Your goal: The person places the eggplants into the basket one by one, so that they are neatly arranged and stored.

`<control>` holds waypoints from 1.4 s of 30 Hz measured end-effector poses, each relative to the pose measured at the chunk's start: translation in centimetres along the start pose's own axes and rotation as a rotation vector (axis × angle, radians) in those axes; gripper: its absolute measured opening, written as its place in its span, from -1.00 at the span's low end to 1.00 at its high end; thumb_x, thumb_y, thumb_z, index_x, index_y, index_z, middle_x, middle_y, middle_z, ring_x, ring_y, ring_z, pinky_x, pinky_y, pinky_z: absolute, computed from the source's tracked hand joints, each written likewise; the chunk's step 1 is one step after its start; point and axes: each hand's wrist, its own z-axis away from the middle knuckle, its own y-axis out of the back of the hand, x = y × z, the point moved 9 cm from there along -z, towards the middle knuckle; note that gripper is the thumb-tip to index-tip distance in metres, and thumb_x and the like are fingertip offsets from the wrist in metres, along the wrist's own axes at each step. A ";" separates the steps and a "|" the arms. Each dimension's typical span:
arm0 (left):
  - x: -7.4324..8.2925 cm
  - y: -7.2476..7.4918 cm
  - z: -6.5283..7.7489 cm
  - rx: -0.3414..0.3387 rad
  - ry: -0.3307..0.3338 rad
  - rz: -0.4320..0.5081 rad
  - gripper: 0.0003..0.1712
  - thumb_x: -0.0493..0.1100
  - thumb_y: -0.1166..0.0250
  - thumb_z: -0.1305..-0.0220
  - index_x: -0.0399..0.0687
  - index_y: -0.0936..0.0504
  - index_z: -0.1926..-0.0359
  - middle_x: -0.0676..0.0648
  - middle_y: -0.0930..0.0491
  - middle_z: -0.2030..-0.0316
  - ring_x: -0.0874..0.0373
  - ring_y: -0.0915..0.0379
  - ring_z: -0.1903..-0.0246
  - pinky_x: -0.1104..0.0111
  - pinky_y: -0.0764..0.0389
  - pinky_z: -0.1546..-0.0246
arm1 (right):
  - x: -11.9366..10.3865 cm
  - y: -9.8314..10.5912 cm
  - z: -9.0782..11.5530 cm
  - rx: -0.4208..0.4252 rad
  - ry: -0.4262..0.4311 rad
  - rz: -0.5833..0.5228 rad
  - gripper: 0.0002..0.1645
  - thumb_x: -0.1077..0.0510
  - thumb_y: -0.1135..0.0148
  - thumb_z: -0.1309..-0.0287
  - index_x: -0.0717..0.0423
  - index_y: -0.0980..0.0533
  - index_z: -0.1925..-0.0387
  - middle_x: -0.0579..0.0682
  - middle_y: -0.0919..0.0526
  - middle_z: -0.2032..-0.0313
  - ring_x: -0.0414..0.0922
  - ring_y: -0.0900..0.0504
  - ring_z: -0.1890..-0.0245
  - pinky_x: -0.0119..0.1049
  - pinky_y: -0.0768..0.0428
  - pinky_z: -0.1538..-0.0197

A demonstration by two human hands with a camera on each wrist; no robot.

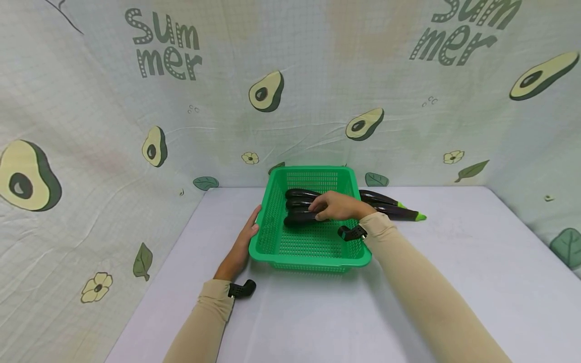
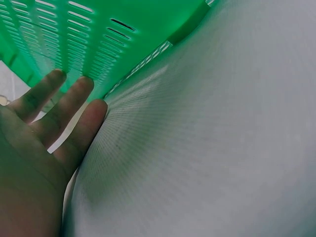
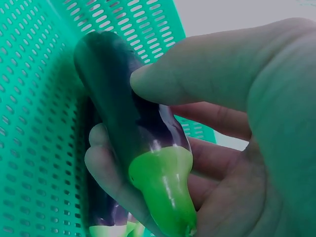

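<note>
A green perforated plastic basket (image 1: 313, 261) stands on the table with several dark eggplants lying side by side in it. My right hand (image 1: 338, 205) reaches in over the basket's right side and grips the nearest eggplant (image 1: 299, 219). In the right wrist view, thumb and fingers wrap this eggplant (image 3: 116, 94), and its bright green stem end points toward the palm. Another eggplant (image 3: 96, 197) lies behind it, partly hidden by the fingers. My left hand (image 1: 242, 244) rests against the basket's left outer side, its fingers (image 2: 74, 106) straight and touching the green wall.
Two more eggplants (image 1: 397, 212) lie on the table just right of the basket, green stem ends pointing right. The white tabletop (image 1: 463, 262) extends to both sides and in front. Behind it hangs a cloth (image 1: 308, 141) printed with avocados.
</note>
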 end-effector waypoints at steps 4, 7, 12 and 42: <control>0.1 0.0 -0.1 0.005 0.001 -0.007 -0.33 0.09 0.23 -0.55 0.38 0.10 -0.60 0.12 0.16 -0.57 0.10 0.32 -0.52 -0.12 0.27 -0.41 | 0.1 -0.2 -0.1 -0.011 -0.007 0.034 -0.56 0.23 -0.26 -0.28 0.28 -0.56 -0.17 0.22 -0.63 -0.10 0.02 -0.60 -0.09 -0.11 -0.58 -0.06; 0.1 0.0 -0.1 0.010 0.002 -0.008 -0.33 0.10 0.23 -0.55 0.37 0.10 -0.60 0.13 0.14 -0.56 0.11 0.30 -0.52 -0.11 0.26 -0.41 | 0.0 -0.2 -0.1 -0.014 -0.018 0.049 -0.57 0.24 -0.26 -0.28 0.29 -0.56 -0.16 0.25 -0.62 -0.09 0.02 -0.61 -0.07 -0.10 -0.58 -0.05; 0.2 0.0 -0.1 0.010 0.001 -0.008 -0.34 0.11 0.23 -0.55 0.40 0.10 -0.60 0.14 0.14 -0.56 0.11 0.30 -0.52 -0.13 0.25 -0.41 | 0.1 -0.2 -0.2 -0.015 -0.024 0.063 -0.58 0.24 -0.28 -0.27 0.27 -0.57 -0.15 0.24 -0.63 -0.08 0.02 -0.60 -0.06 -0.10 -0.58 -0.05; 0.4 -0.2 0.1 0.006 0.009 0.002 -0.34 0.09 0.23 -0.55 0.40 0.10 -0.60 0.14 0.14 -0.56 0.11 0.29 -0.51 -0.11 0.24 -0.40 | -1.1 3.9 2.5 0.270 -0.001 0.062 -0.65 0.06 -0.20 -0.42 0.09 -0.60 -0.14 0.05 -0.68 0.02 -0.03 -0.64 0.06 0.00 -0.56 -0.04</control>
